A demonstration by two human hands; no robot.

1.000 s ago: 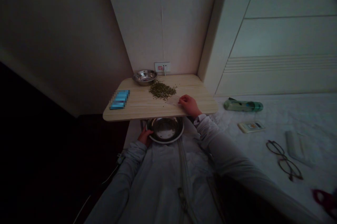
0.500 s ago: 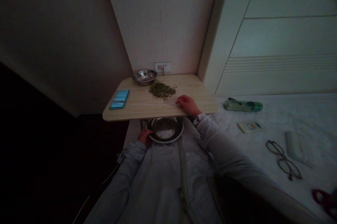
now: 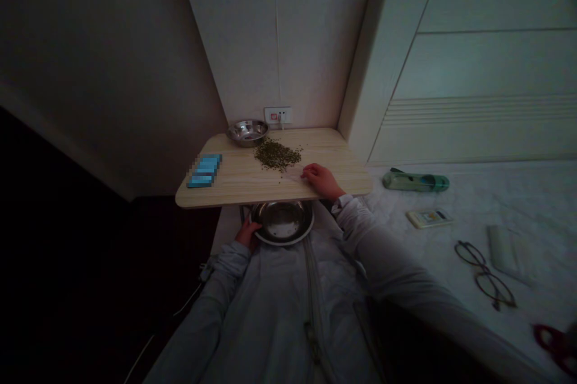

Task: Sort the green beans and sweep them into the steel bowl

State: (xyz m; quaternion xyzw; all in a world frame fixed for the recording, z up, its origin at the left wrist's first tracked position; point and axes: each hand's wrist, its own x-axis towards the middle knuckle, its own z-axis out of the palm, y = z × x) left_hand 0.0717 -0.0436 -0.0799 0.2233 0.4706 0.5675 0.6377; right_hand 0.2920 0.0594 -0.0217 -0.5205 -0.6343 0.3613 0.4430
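Note:
My left hand (image 3: 247, 234) grips the left rim of a round stainless-steel basin (image 3: 283, 240) held at my lap, just under the table's near edge. A few small specks lie inside it. My right hand (image 3: 321, 179) rests over the wooden table (image 3: 229, 188), its fingers pinched round a thin, pale, see-through strip (image 3: 294, 175) whose kind I cannot make out. The strip points left, toward a spread heap of small green beans or seeds (image 3: 276, 155). Behind the heap, at the back left, stands a second steel bowl (image 3: 247, 131).
A blurred-out blue screen (image 3: 205, 170) lies on the table's left. A wall socket (image 3: 277, 114) sits behind. On the bed at right are a green bottle (image 3: 415, 181), a phone (image 3: 430, 218), eyeglasses (image 3: 484, 273), a pale case (image 3: 505, 250) and a dark red handled object (image 3: 554, 345).

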